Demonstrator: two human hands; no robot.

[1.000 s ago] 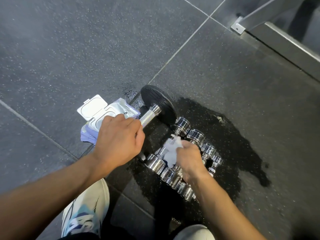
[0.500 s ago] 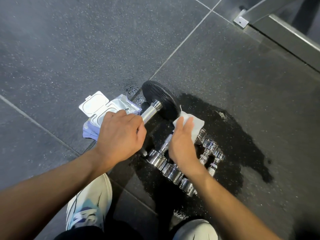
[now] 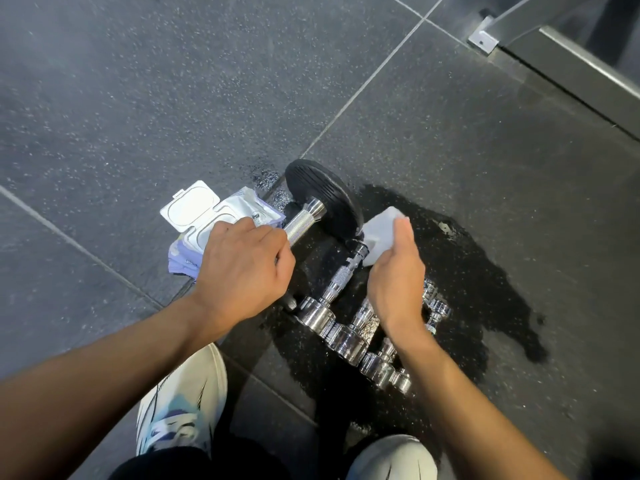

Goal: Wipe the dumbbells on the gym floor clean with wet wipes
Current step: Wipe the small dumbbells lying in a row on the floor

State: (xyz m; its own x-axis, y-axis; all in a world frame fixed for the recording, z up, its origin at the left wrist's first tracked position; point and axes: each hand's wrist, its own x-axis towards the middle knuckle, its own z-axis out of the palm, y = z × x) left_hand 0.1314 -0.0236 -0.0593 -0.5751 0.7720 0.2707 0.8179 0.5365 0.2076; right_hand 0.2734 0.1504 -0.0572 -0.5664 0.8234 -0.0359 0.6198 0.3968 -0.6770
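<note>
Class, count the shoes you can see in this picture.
2. The left shoe lies low, left of centre; the right shoe lies at the bottom edge, right of centre, partly cut off.

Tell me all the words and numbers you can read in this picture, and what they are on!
Wipes pack: small print, too blurred to read.
Black dumbbell: no words or numbers showing.
Chrome dumbbells: no numbers showing.
Shoe: blue pattern only, no letters to read.
Nothing here can be read.
</note>
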